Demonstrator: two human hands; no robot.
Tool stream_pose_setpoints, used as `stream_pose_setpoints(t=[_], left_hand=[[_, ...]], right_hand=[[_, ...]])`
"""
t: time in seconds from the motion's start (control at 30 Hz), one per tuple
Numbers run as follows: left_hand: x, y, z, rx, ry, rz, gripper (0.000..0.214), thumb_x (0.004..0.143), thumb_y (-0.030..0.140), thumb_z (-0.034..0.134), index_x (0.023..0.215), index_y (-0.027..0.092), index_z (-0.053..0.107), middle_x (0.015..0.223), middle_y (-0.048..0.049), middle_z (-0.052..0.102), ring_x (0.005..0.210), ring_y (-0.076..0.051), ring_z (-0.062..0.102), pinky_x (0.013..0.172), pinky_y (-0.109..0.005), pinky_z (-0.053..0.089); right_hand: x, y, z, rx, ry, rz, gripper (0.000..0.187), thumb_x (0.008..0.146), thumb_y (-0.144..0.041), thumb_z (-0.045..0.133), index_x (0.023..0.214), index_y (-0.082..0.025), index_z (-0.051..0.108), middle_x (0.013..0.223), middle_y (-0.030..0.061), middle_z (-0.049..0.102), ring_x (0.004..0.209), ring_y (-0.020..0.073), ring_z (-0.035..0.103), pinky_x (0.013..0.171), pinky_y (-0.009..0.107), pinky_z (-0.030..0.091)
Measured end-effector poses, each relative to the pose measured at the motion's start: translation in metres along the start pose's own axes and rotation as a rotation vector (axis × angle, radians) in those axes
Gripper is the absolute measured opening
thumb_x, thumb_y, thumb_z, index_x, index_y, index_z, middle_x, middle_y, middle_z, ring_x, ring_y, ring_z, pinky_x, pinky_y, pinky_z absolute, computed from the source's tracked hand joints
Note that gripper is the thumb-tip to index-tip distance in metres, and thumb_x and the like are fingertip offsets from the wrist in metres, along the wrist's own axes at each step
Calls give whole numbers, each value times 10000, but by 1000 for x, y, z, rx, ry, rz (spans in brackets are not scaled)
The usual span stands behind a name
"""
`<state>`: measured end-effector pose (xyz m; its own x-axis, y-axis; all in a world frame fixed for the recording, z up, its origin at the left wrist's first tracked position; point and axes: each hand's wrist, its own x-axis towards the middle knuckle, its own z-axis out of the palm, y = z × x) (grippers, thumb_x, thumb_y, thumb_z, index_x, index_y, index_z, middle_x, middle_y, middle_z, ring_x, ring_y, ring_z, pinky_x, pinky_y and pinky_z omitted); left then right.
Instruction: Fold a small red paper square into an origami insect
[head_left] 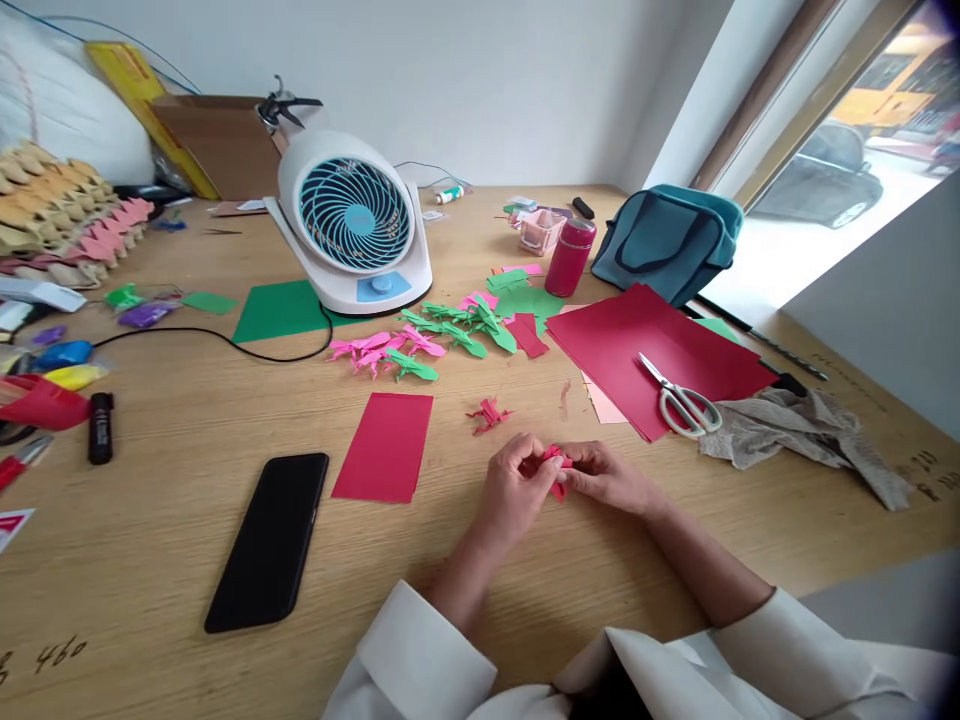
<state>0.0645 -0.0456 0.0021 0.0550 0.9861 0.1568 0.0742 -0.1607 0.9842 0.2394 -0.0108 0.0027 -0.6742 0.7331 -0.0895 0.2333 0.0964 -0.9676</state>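
Observation:
My left hand (519, 482) and my right hand (606, 477) meet over the table, both pinching a small folded red paper figure (558, 484). Fingers cover much of it, so its full shape is hidden. Just beyond my left hand lies another folded red paper figure (490, 415) with thin legs. A stack of red paper rectangles (384, 447) rests to the left of my hands. Farther back, several pink folded figures (367, 350) and green folded figures (491, 325) sit in a cluster.
Scissors (679, 400) lie on large red sheets (637, 340) at the right, beside a crumpled grey cloth (802, 440). A black phone (268, 543) lies at left front. Behind stand a white fan (356, 225), a red flask (570, 258) and a teal bag (667, 240).

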Motion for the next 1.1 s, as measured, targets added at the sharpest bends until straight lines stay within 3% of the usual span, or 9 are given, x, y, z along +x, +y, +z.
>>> stream_pose_setpoints(t=[0.13, 0.33, 0.6, 0.77, 1.1], left_hand=[[0, -2, 5, -84, -5, -17, 273, 849, 231, 569, 637, 201, 399, 652, 38, 432, 627, -109, 415, 616, -227, 370], [-1, -13, 6, -126, -54, -11, 271, 879, 300, 569, 664, 207, 433, 668, 24, 469, 675, -128, 457, 670, -245, 412], [2, -16, 1, -253, -109, -122, 317, 871, 430, 587, 692, 211, 444, 625, 39, 485, 590, -110, 452, 583, -224, 410], [6, -17, -1, -303, -57, -129, 339, 842, 444, 629, 676, 201, 460, 635, 37, 507, 617, -108, 454, 629, -224, 419], [8, -30, -8, -338, 0, -180, 382, 817, 521, 646, 716, 200, 466, 650, 43, 496, 591, -90, 427, 591, -210, 394]], right_hand=[[-5, -6, 9, -38, 65, 12, 466, 909, -580, 555, 763, -138, 591, 750, 27, 537, 712, 144, 466, 658, 265, 390], [-11, -10, 29, 6, 194, 76, 434, 901, -561, 580, 761, -151, 572, 656, -16, 473, 613, 110, 398, 582, 244, 350], [-15, -15, 34, 102, 215, 138, 486, 855, -608, 610, 833, -124, 638, 750, 27, 611, 694, 139, 534, 694, 271, 447], [-22, -16, 31, 81, 212, 150, 473, 874, -591, 597, 866, -122, 657, 801, 46, 647, 726, 148, 581, 706, 271, 468], [-29, -14, 43, -54, 302, 113, 510, 919, -612, 512, 799, -131, 634, 704, 6, 565, 633, 116, 479, 602, 233, 395]])
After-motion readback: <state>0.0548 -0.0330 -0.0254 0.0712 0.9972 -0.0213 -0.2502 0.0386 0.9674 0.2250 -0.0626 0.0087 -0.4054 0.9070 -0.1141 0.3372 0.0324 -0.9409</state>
